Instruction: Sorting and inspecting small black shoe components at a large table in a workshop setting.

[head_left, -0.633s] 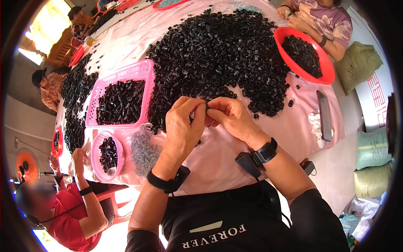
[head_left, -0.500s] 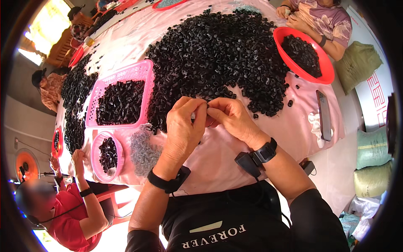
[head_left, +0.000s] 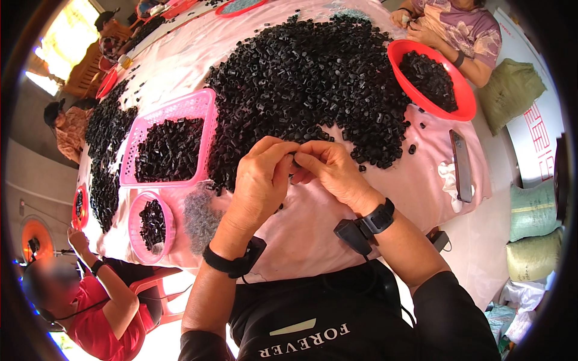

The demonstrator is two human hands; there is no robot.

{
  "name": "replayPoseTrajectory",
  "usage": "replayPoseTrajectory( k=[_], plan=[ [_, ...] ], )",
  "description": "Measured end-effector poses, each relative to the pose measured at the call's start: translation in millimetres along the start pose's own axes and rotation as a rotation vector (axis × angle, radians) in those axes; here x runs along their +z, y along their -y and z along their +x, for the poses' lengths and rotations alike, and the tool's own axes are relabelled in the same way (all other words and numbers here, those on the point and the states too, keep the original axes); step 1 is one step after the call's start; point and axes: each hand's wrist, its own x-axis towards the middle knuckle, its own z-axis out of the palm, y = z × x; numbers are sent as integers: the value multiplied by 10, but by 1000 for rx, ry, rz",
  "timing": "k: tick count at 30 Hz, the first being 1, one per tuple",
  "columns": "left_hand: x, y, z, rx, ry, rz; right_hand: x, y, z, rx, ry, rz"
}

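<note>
My left hand (head_left: 262,174) and my right hand (head_left: 335,170) meet at the fingertips over the near side of the table. Between their pinched thumbs and forefingers is a small black plastic piece (head_left: 294,157), mostly covered by the fingers. Just beyond them spreads a large heap of small black plastic pieces (head_left: 301,84), hollow and ring-like where their shape shows. Left of my left wrist lies a pile of small clear pieces (head_left: 200,219). A pink rectangular basket (head_left: 212,129) and a round pink basket (head_left: 170,222), both holding black pieces, stand farther left.
At the right, a red bowl (head_left: 468,102) of black pieces stands before a co-worker (head_left: 457,27). A phone (head_left: 461,165) and crumpled tissue (head_left: 447,178) lie near the table's right edge. Another co-worker in red (head_left: 114,301) sits at the left. Sacks (head_left: 533,210) line the right side.
My hands stay pinched together in nearly the same place, with the fingers shifted slightly. The co-worker in red has drawn one hand back from the table. The whole view has shifted a little.
</note>
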Motion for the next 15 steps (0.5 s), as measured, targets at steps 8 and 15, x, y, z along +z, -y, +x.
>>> replayPoseTrajectory(
  k=[8, 15],
  plan=[
    [66, -60, -24, -151, -36, -86, -19, -4, -1, -8, 26, 7],
    [150, -63, -76, -78, -103, -11, -24, 12, -2, 18, 13, 3]
  ],
)
